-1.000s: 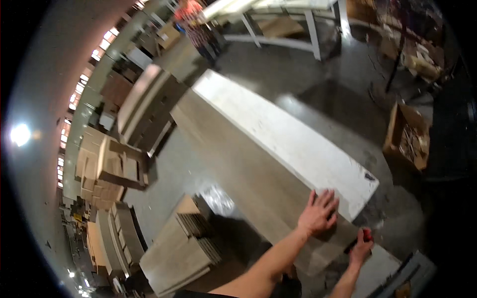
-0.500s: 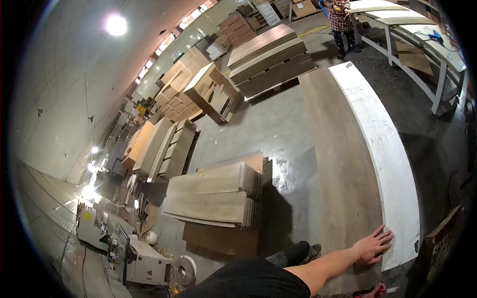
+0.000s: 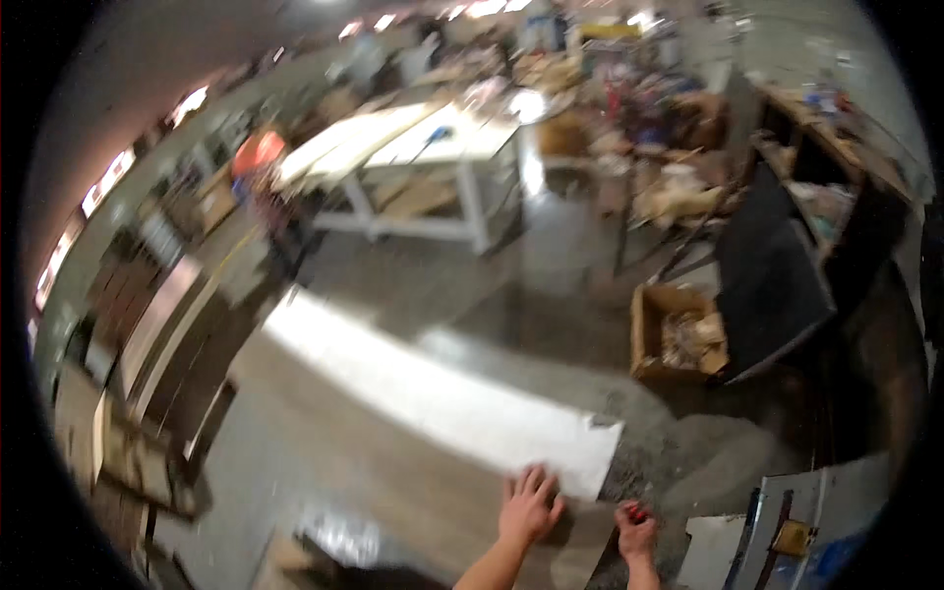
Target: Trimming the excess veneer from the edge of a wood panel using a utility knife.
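Note:
A long wooden board (image 3: 324,452) with a wide white strip (image 3: 433,398) along its far side lies across the concrete floor. My left hand (image 3: 529,506) rests flat on the board's near end, fingers spread, just below the white strip's corner. My right hand (image 3: 637,531) is closed around a small red and black object (image 3: 638,513) at the board's near right corner; what it is I cannot make out. The picture is motion-blurred.
A cardboard box (image 3: 678,332) of scraps sits on the floor to the right, beside a dark leaning panel (image 3: 772,285). A white work table (image 3: 423,157) stands behind, with a person in orange (image 3: 261,157) near it. Stacked boards (image 3: 147,393) lie at left.
The view has swung from the stacks at left toward the work table and the box. My left hand stays on the board's end, and my right hand is back in sight.

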The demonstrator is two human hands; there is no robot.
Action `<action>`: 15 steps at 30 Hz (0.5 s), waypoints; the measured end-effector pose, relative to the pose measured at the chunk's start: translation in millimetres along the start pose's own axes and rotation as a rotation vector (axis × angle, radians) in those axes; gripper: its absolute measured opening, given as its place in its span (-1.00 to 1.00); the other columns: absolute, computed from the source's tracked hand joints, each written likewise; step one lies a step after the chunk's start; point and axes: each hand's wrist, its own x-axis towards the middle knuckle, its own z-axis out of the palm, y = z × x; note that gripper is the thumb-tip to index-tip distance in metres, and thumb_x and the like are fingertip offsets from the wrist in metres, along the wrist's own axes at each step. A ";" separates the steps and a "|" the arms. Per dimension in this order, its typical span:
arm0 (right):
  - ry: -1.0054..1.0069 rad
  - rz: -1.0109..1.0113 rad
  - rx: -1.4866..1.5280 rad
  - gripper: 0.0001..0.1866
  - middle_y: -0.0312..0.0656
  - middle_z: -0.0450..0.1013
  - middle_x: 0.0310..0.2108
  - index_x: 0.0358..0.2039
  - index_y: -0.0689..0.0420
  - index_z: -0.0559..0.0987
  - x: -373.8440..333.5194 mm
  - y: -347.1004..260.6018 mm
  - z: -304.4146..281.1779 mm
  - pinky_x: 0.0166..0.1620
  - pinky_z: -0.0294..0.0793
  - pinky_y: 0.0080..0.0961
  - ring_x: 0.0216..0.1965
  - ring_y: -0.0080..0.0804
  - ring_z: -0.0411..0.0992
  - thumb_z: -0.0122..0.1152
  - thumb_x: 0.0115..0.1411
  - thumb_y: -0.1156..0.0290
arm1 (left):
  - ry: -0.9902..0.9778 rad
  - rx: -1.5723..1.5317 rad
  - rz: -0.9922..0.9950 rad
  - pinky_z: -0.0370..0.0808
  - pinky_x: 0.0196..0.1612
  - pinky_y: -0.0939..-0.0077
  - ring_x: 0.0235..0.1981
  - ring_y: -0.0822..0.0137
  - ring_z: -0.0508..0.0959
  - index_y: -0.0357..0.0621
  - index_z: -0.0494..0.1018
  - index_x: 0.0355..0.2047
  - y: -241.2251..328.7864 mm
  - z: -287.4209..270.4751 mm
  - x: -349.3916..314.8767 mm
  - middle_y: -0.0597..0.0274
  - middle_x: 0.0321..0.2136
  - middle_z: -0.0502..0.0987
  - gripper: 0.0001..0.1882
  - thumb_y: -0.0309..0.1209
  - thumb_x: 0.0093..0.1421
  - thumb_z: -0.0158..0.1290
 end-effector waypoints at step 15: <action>0.092 -0.019 0.358 -0.65 -0.28 0.44 -0.45 -0.30 0.15 0.62 14.8 2.7 4.2 -0.22 0.42 -0.33 -0.37 -0.39 0.40 0.49 0.12 0.13 | 0.026 -0.057 0.096 -0.04 0.42 -0.34 0.40 0.07 0.22 0.18 0.44 0.23 20.8 -5.4 20.6 0.12 0.32 0.33 -0.45 -0.01 0.26 0.05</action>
